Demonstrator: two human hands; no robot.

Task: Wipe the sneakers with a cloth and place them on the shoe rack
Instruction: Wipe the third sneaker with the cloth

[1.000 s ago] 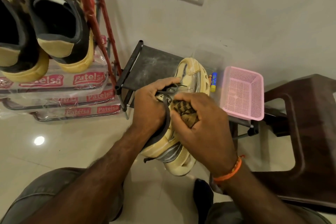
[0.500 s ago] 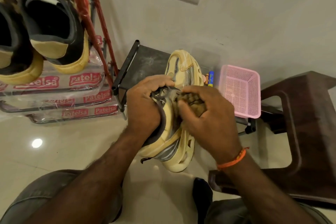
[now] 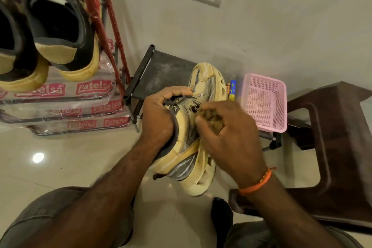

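A yellow and grey sneaker (image 3: 193, 159) is held on its side in mid-air, toe pointing away from me. My left hand (image 3: 159, 115) grips it at the collar and laces. My right hand (image 3: 229, 133) holds a bunched brown cloth (image 3: 211, 119) and presses it against the sneaker's side near the logo. The red-framed shoe rack (image 3: 112, 32) stands at the left, with a pair of black and yellow sneakers (image 3: 58, 32) on its upper shelf.
A low black stool (image 3: 161, 68) stands behind the sneaker against the wall. On it sit a pink plastic basket (image 3: 263, 102) and a blue and yellow battery (image 3: 232, 90). A dark brown plastic stool (image 3: 334, 147) is at the right. My knees frame the glossy tiled floor below.
My right hand has rubbed the cloth along the sneaker's side, shifting slightly toward the heel. The sneaker has tilted a little in my left hand's grip.
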